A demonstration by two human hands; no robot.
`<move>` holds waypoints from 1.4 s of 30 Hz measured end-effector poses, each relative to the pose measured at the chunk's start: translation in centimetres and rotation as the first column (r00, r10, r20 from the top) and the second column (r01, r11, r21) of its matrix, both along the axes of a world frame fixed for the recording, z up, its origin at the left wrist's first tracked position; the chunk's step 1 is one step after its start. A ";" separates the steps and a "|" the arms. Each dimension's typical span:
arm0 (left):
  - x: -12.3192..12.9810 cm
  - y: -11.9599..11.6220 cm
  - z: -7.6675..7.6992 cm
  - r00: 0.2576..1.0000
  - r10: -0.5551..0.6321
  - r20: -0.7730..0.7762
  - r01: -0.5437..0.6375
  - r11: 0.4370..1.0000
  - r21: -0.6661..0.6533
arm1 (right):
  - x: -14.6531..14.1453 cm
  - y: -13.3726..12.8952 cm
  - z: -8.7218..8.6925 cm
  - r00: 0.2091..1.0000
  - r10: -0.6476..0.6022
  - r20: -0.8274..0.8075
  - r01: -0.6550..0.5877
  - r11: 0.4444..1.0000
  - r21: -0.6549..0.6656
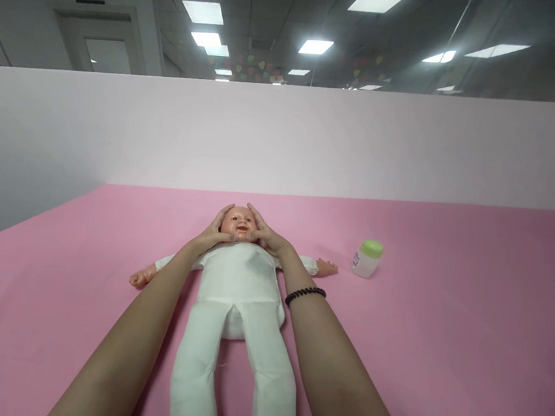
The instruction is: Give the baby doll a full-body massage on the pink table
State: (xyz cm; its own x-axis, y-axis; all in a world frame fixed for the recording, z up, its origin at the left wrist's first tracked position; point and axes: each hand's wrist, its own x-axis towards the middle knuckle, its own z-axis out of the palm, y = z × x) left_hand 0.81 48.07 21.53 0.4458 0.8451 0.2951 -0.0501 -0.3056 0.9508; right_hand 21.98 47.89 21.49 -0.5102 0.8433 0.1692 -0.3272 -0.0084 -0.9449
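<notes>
Two hands cup a doll's head on a pink tabletop, with a lidded jar near.
The jar (365, 263) stands on the tabletop (441, 341) to the right of the doll (240, 276), just beyond its outstretched hand; its green lid (372, 248) is on, its frosted side carries dark print, and what it contains cannot be told. The doll lies on its back, arms spread, head toward the white wall (284, 140), legs running past the lower edge of view. Its body is white cloth; its head and hands are flesh-toned and glossy, its mouth open. The person's left hand (215, 233) and right hand (267, 237) each have a curved grip on one side of the head, thumbs by the chin. A black coiled band (306, 294) circles the right forearm.
</notes>
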 end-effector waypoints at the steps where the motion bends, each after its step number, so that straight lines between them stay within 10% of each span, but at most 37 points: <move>1: 0.0 0.0 0.0 1.000 -0.001 0.000 0.001 1.000 0.004 | 0.0 -0.1 0.0 1.000 0.000 -0.004 0.000 1.000 -0.001; 31: 0.0 0.1 0.0 0.999 -0.014 0.030 0.015 0.999 -0.031 | 0.0 0.1 -0.2 1.000 -0.001 -0.028 0.001 1.000 0.007; 42: 1.0 1.5 -1.3 0.965 0.082 0.247 -0.028 0.976 -0.214 | -2.1 0.7 0.4 0.954 -0.268 -0.135 0.236 0.947 -0.217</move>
